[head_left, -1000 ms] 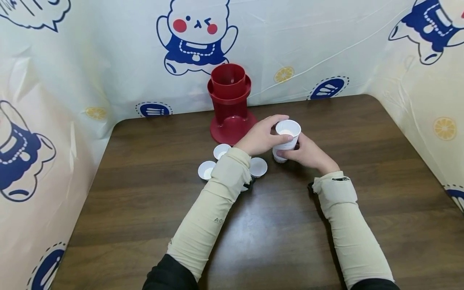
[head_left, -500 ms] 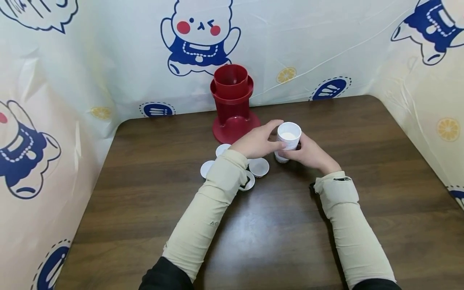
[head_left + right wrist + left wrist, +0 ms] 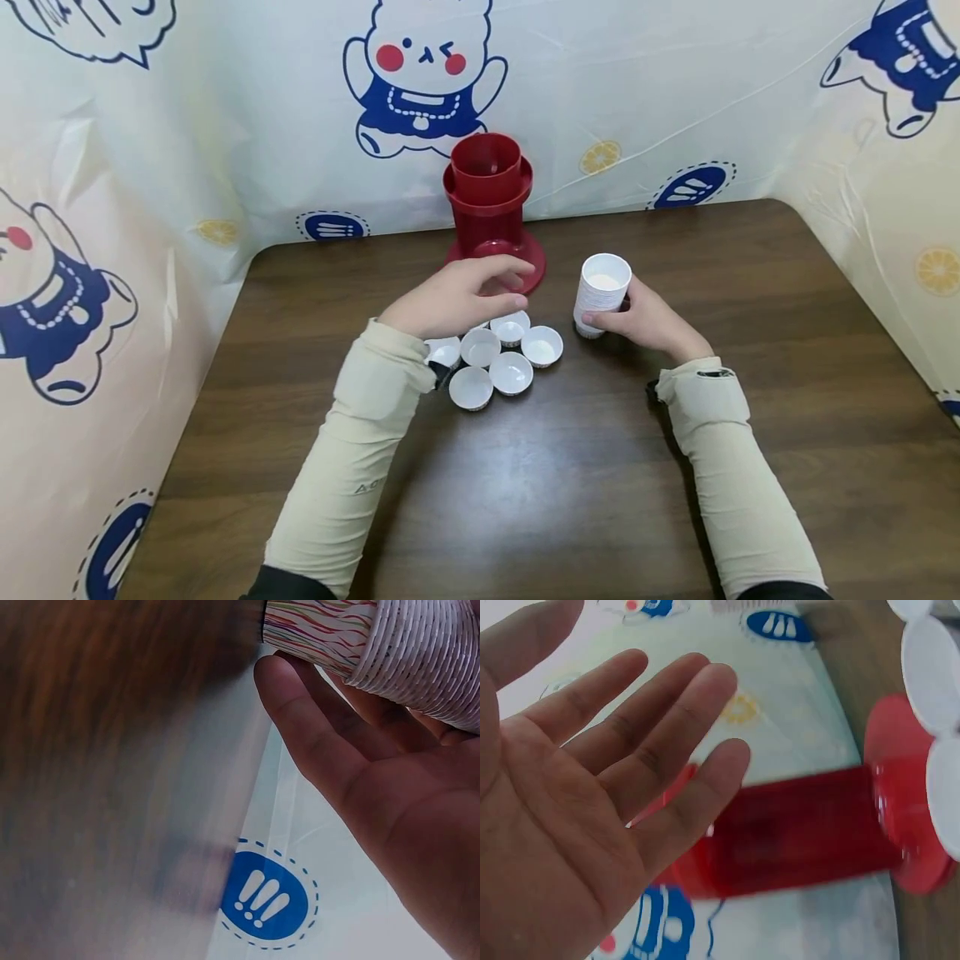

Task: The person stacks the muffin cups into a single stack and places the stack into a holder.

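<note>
Paper cups, small and white, sit in a loose cluster (image 3: 498, 360) on the brown wooden table (image 3: 570, 483), six or so laid out singly, mouths up. Over them hovers the left hand (image 3: 457, 296), fingers (image 3: 667, 742) straight and spread, holding nothing. Behind it, against the cartoon-printed sheet (image 3: 225, 108), stands a red plastic dispenser (image 3: 490, 208). To the right, the right hand (image 3: 645, 321) wraps its fingers round the nested stack of cups (image 3: 600, 293), standing upright on the table. Judging by that stack's height, plenty remain to be peeled off; the work looks only partway through.
</note>
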Tool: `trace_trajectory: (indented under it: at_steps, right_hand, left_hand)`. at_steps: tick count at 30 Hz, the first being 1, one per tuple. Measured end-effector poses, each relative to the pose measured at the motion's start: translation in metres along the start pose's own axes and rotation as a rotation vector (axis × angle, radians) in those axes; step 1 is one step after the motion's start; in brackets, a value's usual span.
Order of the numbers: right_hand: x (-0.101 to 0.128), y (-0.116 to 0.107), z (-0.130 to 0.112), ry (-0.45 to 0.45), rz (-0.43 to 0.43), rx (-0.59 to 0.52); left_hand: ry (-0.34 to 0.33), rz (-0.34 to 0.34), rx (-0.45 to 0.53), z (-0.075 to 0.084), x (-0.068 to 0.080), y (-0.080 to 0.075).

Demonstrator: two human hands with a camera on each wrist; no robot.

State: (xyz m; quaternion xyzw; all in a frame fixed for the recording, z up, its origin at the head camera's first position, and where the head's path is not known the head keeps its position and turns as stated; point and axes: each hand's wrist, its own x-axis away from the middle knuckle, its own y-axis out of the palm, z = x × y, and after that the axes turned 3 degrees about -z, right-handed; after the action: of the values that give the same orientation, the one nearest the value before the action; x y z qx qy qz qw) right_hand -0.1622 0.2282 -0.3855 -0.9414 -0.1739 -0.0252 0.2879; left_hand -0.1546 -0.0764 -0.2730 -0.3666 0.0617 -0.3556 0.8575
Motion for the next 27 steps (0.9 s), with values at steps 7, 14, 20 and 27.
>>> trace_trajectory:
  at_steps: [7,14,20,27]
  right_hand:
    - [0.003,-0.002,-0.003,-0.012,0.004,-0.008]
    - [0.002,-0.002,-0.003,-0.029,0.004,-0.01]
    - [0.001,-0.001,-0.004,-0.033,0.006,-0.004]
    - [0.002,0.002,-0.001,-0.034,0.004,0.003]
  left_hand:
    - [-0.06,0.119,0.038,-0.027,0.03,-0.009]
    - [-0.13,0.188,0.117,-0.067,0.057,0.001]
    - [-0.202,0.193,0.103,-0.104,0.069,0.014]
    - [-0.28,0.056,0.075,-0.134,0.07,0.033]
